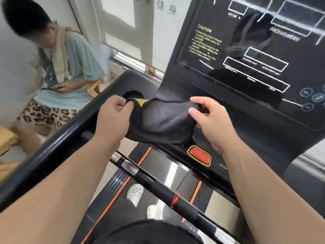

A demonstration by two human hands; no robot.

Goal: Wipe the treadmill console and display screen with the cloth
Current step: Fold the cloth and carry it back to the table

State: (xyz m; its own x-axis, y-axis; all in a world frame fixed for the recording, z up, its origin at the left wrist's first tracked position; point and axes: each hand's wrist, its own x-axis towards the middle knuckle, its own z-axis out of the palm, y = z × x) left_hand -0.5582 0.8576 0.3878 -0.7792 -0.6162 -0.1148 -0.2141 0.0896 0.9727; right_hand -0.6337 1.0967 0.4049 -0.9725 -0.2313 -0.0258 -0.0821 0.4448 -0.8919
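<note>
A dark grey cloth (161, 118) with a yellow patch at its left corner hangs stretched between both hands, just above the lower edge of the black treadmill console (255, 117). My left hand (114, 118) pinches the cloth's left end near the yellow patch. Fingers of my right hand (211, 120) grip its right end. The glossy display screen (260, 46), with white outlines and a yellow caution text, rises behind the cloth, untouched by it.
A red stop button (199, 155) sits under the cloth. A cup holder (132, 94) lies at the console's left. Black handrails (52, 148) and a crossbar (168, 194) run across below. A seated person (61, 71) with a phone is at left.
</note>
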